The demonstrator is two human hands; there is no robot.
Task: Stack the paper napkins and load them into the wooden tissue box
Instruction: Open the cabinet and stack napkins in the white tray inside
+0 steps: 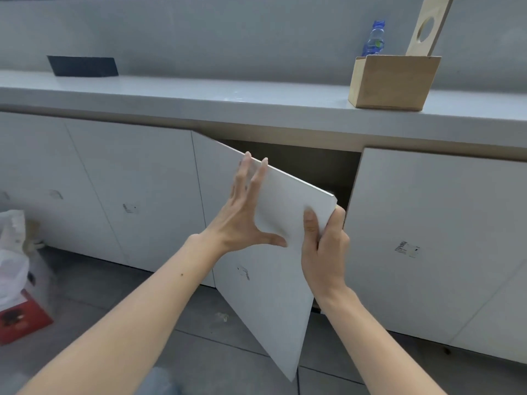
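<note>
Paper napkins (288, 206): one white stack, held in front of the half-open cabinet door (268, 295), below the countertop (199, 101). My left hand (242, 220) lies flat and spread against the stack's left side, gripping nothing, likely to square the edges. My right hand (325, 246) is closed around its lower right corner, bearing the weight. Wooden tissue box (393, 81): on the countertop, far right, lid (427, 27) raised to receive them. Box interior and cabinet interior hidden.
</note>
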